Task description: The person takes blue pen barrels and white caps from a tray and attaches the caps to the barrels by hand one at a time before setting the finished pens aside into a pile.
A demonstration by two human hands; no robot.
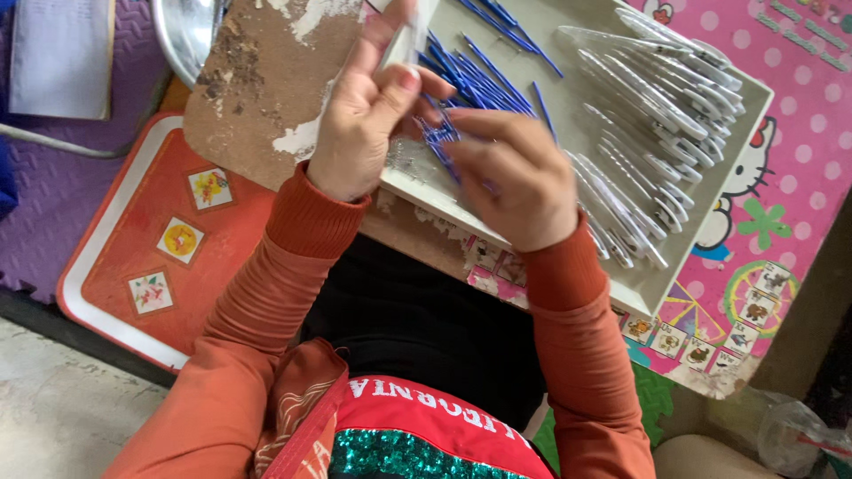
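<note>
My left hand (368, 115) is raised over the tray's near edge and pinches a clear plastic pen barrel (410, 31) between thumb and fingers. My right hand (515, 177) is just to its right, fingers curled around a small bunch of thin blue refills (439, 137). Both hands are close together, almost touching. More loose blue refills (484, 75) lie in a heap on the shallow white tray (652, 297) beyond the hands. A fanned stack of clear pen barrels (657, 115) fills the tray's right half.
A worn brown board (257, 80) lies under the tray's left end. An orange-red tray with small picture tiles (124, 248) sits lower left. A pink cartoon-printed mat (799, 115) runs along the right. A metal bowl (182, 31) shows top left. Crumpled clear plastic (794, 435) lies bottom right.
</note>
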